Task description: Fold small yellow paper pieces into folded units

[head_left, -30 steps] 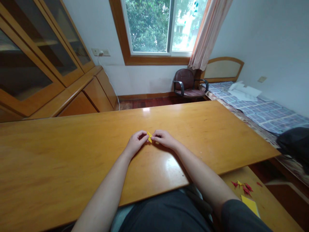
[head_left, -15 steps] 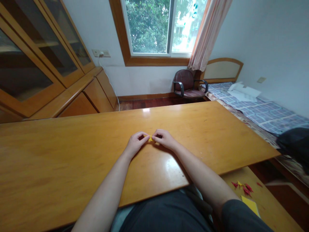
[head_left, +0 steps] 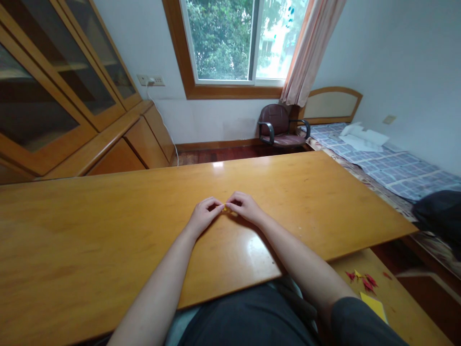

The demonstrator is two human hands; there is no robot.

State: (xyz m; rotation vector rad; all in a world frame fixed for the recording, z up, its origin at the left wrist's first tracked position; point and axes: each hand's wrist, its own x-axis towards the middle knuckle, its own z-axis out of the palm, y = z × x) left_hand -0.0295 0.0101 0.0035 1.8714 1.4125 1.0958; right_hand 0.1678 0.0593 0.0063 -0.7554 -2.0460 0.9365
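Note:
A small piece of folded yellow paper (head_left: 225, 208) is pinched between my two hands, just above the wooden table (head_left: 126, 216). My left hand (head_left: 204, 214) grips it from the left with thumb and fingertips. From the right, my right hand (head_left: 245, 205) pinches it the same way. Most of the paper is hidden by the fingertips, so its exact shape cannot be made out.
On a lower surface at the right lie several small red folded paper pieces (head_left: 368, 284), a yellow one (head_left: 357, 274) and a yellow paper stack (head_left: 373, 307). Beyond the table stand a brown armchair (head_left: 275, 126), a bed (head_left: 392, 168) and a glass-fronted cabinet (head_left: 104, 115).
The fingertips have drawn slightly closer together, and less of the yellow paper shows between them. Both forearms stay nearly where they were.

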